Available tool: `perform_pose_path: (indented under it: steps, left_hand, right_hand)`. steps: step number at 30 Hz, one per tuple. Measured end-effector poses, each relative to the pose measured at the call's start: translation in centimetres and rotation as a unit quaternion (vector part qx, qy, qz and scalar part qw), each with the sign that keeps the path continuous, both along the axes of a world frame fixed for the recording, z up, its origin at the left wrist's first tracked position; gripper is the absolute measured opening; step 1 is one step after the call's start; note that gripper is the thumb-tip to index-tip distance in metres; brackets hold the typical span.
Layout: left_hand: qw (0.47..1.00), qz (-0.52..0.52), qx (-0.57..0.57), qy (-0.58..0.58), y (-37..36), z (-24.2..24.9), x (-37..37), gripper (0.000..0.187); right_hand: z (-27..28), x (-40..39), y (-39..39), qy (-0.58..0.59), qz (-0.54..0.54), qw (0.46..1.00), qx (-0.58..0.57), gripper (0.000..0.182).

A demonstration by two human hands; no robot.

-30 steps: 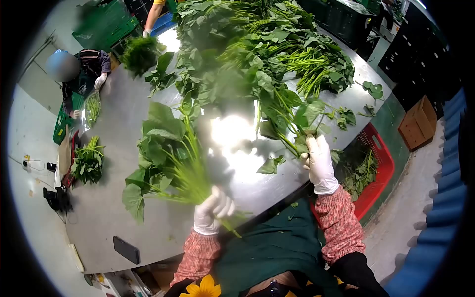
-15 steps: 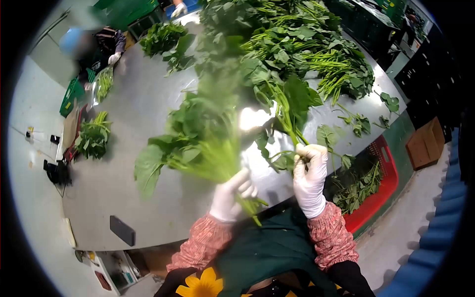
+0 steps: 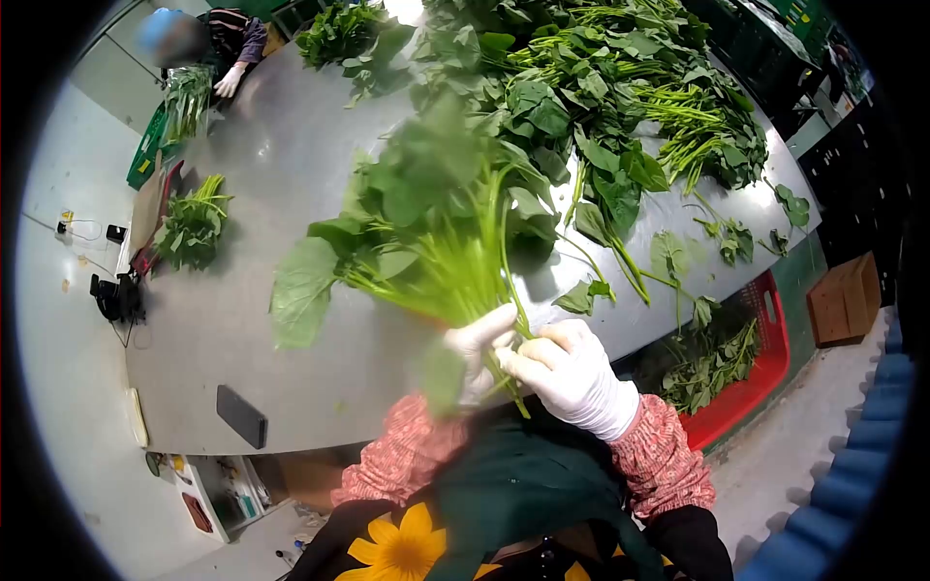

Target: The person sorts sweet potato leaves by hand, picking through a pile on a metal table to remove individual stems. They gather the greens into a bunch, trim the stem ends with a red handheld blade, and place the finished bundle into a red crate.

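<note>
My left hand [image 3: 473, 353], in a white glove, is closed round the lower stems of a bunch of leafy greens [image 3: 441, 247]. The leaves fan out upward over the metal table, some smeared by motion. Right against it, my gloved right hand [image 3: 567, 373] pinches a green stem [image 3: 507, 261] at the bunch's right side. Stem ends poke out below the two hands. A blurred leaf [image 3: 444, 376] shows in front of my left wrist. Loose sprigs [image 3: 620, 247] lie on the table just beyond my right hand.
A large heap of greens [image 3: 591, 87] covers the far side of the metal table [image 3: 291, 290]. A red crate [image 3: 765, 363] with greens stands below its right edge. A phone [image 3: 241, 416] lies front left. At the far left, a co-worker's gloved hand [image 3: 230, 80] is near bagged greens [image 3: 187, 102].
My right hand has moved left with a stem, from apart to touching the bunch at my left hand. The co-worker's bag of greens has been raised. The view has shifted slightly.
</note>
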State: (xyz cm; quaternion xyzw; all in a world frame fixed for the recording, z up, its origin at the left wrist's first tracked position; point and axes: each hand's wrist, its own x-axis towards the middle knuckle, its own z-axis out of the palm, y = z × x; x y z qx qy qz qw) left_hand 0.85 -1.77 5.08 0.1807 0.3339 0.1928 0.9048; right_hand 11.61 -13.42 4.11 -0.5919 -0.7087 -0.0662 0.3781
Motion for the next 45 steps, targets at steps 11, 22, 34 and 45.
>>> perform_pose_path:
  steps: [11, 22, 34, 45]
  left_hand:
    - [0.996, -0.079, 0.027, -0.028, -1.1, -1.8, 0.3, 0.011]
    - [0.994, 0.039, -0.014, -0.098, 3.3, -1.9, -1.0, 0.022]
    - [0.991, -0.076, -0.031, -0.106, -1.4, -2.0, -1.4, 0.01]
    - [0.992, -0.08, -0.04, -0.088, -2.0, -2.8, -0.6, 0.008]
  right_hand:
    - [-0.2, -0.4, -3.1, 0.034, -0.206, 0.973, 0.097, 0.014]
    - [0.7, 7.8, -15.1, -0.228, -0.482, 0.828, -0.175, 0.046]
    - [0.8, 0.1, -0.6, 0.542, -0.04, 0.819, -0.183, 0.014]
    - [-0.8, -1.3, -0.9, 0.45, -0.13, 0.875, -0.119, 0.009]
